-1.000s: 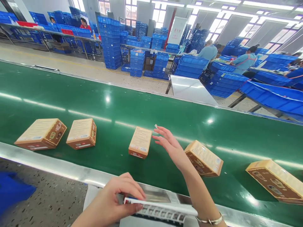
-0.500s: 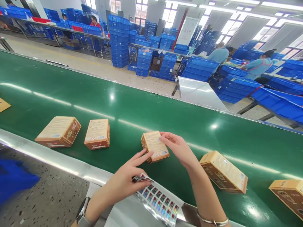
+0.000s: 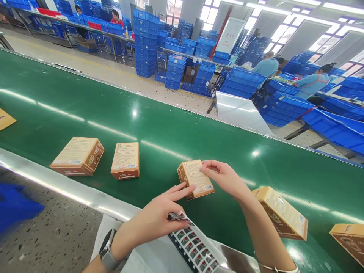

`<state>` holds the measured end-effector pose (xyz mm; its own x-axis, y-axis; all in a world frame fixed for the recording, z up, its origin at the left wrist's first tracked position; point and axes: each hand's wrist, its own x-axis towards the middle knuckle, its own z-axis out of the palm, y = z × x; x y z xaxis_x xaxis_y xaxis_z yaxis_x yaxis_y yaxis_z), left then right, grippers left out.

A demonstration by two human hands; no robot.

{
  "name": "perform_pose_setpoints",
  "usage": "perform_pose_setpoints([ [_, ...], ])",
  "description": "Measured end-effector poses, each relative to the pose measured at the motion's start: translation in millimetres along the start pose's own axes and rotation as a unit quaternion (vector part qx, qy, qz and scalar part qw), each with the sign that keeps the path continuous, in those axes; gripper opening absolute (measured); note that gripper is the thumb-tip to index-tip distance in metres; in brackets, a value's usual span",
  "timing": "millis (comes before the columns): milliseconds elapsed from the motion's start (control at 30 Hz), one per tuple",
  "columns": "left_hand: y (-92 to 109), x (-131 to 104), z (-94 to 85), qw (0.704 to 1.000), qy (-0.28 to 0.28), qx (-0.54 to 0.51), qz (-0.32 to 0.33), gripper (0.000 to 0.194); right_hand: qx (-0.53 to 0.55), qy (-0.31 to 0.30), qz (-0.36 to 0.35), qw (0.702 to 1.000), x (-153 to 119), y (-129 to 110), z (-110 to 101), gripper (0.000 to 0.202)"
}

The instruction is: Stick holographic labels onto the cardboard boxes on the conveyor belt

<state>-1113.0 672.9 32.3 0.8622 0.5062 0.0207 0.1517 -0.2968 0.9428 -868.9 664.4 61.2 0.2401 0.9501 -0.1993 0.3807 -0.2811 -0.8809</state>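
Observation:
A small tan and brown cardboard box lies on the green conveyor belt, its printed face up. My left hand pinches a sheet of small shiny stickers between thumb and curled fingers, while its outstretched fingertips rest on the box's near left side. At the upper right edge of that box, my right hand is closed, thumb on the printed face and fingers along the far side. The thumb covers the spot where a tiny sticker showed. To the right, another box bears a small shiny sticker on its face.
Two similar boxes, a wide one and a narrower one, lie left on the belt. A further box is at the right edge. Beyond stand a metal table, stacked blue crates and seated people.
The boxes have shifted right along the belt, and both hands have moved right with the middle box. My right thumb now covers the small sticker on its face. The sticker sheet has tilted.

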Motion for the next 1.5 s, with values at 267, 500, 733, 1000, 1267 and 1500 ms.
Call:
perform_pose_setpoints([
  [267, 3, 9, 7.7, 1.0, -0.026, 0.014, 0.007, 0.011, 0.003, 0.091, 0.006, 0.996, -13, 12, 1, 0.032],
  [500, 3, 15, 15.7, 0.999, -0.042, -0.01, 0.015, 0.012, 0.034, 0.215, -0.008, 0.976, -10, 38, 8, 0.053],
  [733, 7, -11, 11.6, 0.985, 0.055, -0.079, -0.141, 0.034, -0.039, 0.254, -0.078, 0.963, -63, 19, -4, 0.032],
  [1000, 19, -28, 14.5, 0.967, 0.103, -0.161, -0.169, 0.051, -0.3, 0.154, -0.423, 0.841, -105, -7, 56, 0.016],
  [1267, 18, -32, 20.2, 0.951, 0.147, -0.221, -0.158, 0.052, -0.311, 0.172, -0.466, 0.81, -108, -4, 66, 0.026],
  [1500, 11, -45, 8.0, 0.966, 0.231, -0.002, -0.112, 0.031, 0.032, 0.057, -0.156, 0.986, -67, -9, 51, 0.024],
])
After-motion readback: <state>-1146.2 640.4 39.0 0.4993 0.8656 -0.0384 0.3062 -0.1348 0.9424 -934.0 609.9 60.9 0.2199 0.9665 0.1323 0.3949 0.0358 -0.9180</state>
